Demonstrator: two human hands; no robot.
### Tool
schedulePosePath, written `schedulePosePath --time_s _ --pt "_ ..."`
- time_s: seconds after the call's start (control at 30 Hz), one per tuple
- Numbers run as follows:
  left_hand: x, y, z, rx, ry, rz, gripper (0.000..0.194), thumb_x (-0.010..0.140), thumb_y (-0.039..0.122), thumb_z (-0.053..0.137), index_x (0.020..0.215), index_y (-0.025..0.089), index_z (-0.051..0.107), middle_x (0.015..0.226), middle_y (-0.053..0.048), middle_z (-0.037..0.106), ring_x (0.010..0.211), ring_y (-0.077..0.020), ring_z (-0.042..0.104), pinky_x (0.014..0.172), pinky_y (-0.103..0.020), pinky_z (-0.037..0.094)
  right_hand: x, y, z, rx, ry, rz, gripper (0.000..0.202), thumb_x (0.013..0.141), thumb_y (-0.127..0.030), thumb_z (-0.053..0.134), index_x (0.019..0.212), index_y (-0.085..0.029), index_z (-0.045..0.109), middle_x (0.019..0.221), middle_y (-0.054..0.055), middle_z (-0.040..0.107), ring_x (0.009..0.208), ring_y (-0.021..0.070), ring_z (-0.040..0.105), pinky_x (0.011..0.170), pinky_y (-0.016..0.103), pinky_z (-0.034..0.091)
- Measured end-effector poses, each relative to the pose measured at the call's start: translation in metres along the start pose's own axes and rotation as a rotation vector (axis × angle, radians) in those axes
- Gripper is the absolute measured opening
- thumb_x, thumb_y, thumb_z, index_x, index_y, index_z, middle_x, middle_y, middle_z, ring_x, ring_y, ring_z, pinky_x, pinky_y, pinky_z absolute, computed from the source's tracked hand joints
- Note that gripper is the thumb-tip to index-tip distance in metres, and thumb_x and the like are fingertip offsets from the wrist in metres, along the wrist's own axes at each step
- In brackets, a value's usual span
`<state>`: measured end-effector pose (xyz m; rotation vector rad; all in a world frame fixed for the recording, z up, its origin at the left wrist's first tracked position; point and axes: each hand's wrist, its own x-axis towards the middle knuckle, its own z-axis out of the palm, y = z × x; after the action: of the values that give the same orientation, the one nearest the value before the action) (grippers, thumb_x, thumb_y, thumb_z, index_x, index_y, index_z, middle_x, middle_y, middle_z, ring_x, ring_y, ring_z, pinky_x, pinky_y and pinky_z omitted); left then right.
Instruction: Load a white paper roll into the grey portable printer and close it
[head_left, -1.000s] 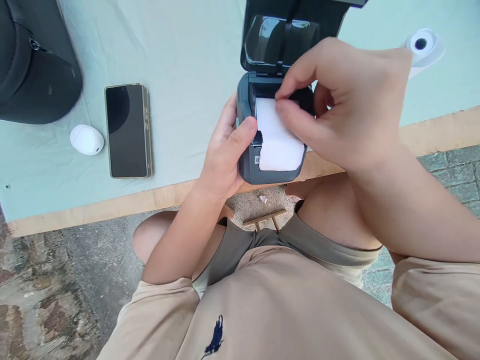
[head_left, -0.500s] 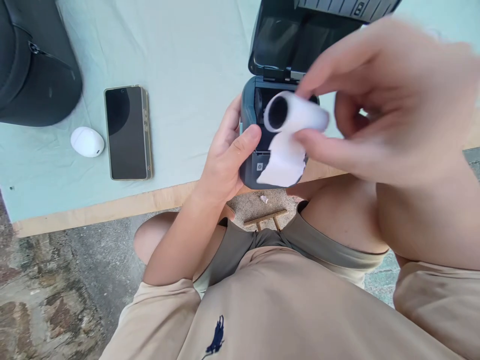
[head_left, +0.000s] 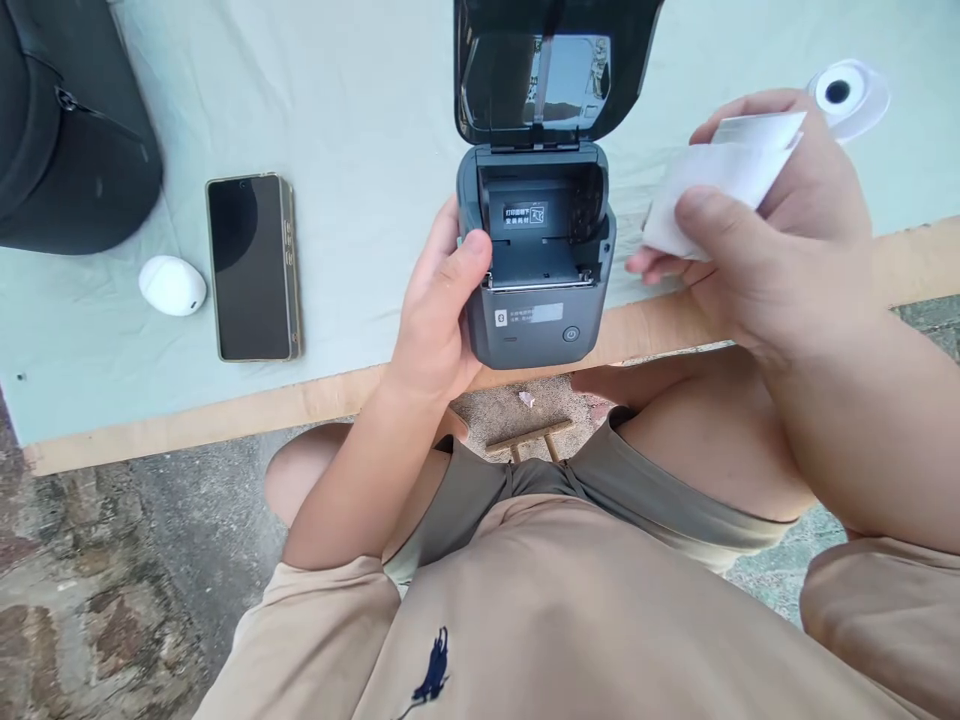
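My left hand (head_left: 442, 300) grips the left side of a dark grey label printer (head_left: 544, 335) at the table's front edge, thumb on its top rim. The printer's black lid (head_left: 555, 75) is swung up, and its paper compartment (head_left: 536, 215) shows no roll inside. To the right of the printer, my right hand (head_left: 780, 220) pinches folded white paper (head_left: 716, 180) between thumb and fingers. Just beyond that hand, a white paper roll (head_left: 847, 82) with a dark core rests on the cloth; the hand hides part of it.
A smartphone (head_left: 251, 268) lies at the left, a white earbud case (head_left: 172, 285) beside it. A black zippered bag (head_left: 75, 140) stands at the back left. The light green cloth (head_left: 352, 150) ends at a wooden table edge (head_left: 315, 400). My legs are below it.
My right hand has moved right, away from the printer, uncovering its compartment. The roll held over the printer is gone from there; folded white paper now shows in that hand.
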<state>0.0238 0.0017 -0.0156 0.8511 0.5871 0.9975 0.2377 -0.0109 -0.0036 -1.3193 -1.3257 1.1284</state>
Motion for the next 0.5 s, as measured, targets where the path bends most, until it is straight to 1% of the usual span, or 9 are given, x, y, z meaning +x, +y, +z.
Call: schedulePosePath --time_s 0.03,0.1,0.17,0.27,0.33,0.4,0.43,0.5 --pt "-0.0002 0.0006 0.0008 0.013 0.007 -0.007 0.033 0.087 0.041 0.047 0.119 0.033 0.054 0.113 -0.002 0.065 0.115 -0.0283 0.057 0.098 -0.048 0.048 -0.0014 -0.0017 0.0011 0.008 -0.020 -0.024 0.035 0.077 -0.040 0.066 0.101 -0.025 0.046 0.083 -0.001 0.056 0.065 0.0126 0.063 0.063 0.032 0.058" --pt "-0.0005 0.0017 0.0024 0.013 0.022 -0.017 0.035 0.088 0.040 0.046 0.121 0.031 0.053 0.113 -0.003 0.065 0.115 -0.0268 0.058 0.102 -0.048 0.046 -0.0030 -0.0048 0.0023 -0.085 -0.067 -0.126 0.029 0.080 -0.038 0.064 0.097 -0.024 0.046 0.087 0.000 0.054 0.080 0.0132 0.063 0.082 0.037 0.055" --pt "-0.0004 0.0022 0.0031 -0.010 0.026 -0.013 0.033 0.088 0.038 0.046 0.120 0.030 0.054 0.112 -0.003 0.065 0.112 -0.0257 0.059 0.105 -0.048 0.044 -0.0034 -0.0068 0.0023 -0.289 -0.085 -0.228 0.025 0.081 -0.037 0.061 0.098 -0.023 0.049 0.092 0.003 0.054 0.089 0.0147 0.058 0.090 0.039 0.050" --pt "0.0001 0.0020 0.0026 -0.024 -0.004 0.003 0.031 0.089 0.037 0.045 0.117 0.031 0.056 0.112 -0.004 0.064 0.109 -0.0259 0.060 0.103 -0.049 0.045 -0.0033 -0.0075 0.0015 -0.532 -0.072 -0.299 0.031 0.079 -0.036 0.064 0.104 -0.023 0.051 0.105 0.006 0.056 0.098 0.0179 0.055 0.087 0.037 0.045" --pt "0.0002 0.0023 0.0022 -0.013 -0.006 -0.006 0.030 0.088 0.038 0.046 0.115 0.031 0.056 0.112 -0.004 0.064 0.108 -0.0260 0.060 0.101 -0.048 0.046 -0.0030 -0.0064 0.0004 -0.642 -0.045 -0.308 0.034 0.077 -0.035 0.067 0.105 -0.024 0.053 0.105 0.005 0.058 0.094 0.0167 0.055 0.082 0.034 0.046" --pt "0.0000 0.0030 0.0023 -0.006 0.017 -0.026 0.026 0.088 0.039 0.047 0.111 0.031 0.057 0.112 -0.003 0.064 0.107 -0.0254 0.061 0.099 -0.047 0.048 -0.0019 -0.0038 -0.0013 -0.747 -0.005 -0.302 0.035 0.076 -0.035 0.068 0.107 -0.025 0.054 0.103 0.004 0.061 0.088 0.0156 0.056 0.077 0.033 0.047" --pt "-0.0001 0.0034 0.0025 -0.006 0.026 -0.034 0.025 0.087 0.038 0.048 0.110 0.031 0.057 0.112 -0.003 0.064 0.108 -0.0250 0.061 0.099 -0.047 0.048 -0.0009 -0.0019 -0.0022 -0.789 0.004 -0.302 0.038 0.076 -0.035 0.068 0.111 -0.026 0.053 0.104 0.003 0.062 0.088 0.0160 0.057 0.077 0.034 0.047" --pt "-0.0003 0.0040 0.0026 -0.012 0.018 -0.031 0.026 0.088 0.037 0.047 0.111 0.031 0.056 0.113 -0.004 0.063 0.109 -0.0247 0.061 0.101 -0.047 0.047 0.0019 0.0024 -0.0036 -0.859 -0.002 -0.308 0.047 0.078 -0.038 0.064 0.123 -0.030 0.049 0.111 0.004 0.062 0.095 0.0189 0.058 0.082 0.037 0.048"
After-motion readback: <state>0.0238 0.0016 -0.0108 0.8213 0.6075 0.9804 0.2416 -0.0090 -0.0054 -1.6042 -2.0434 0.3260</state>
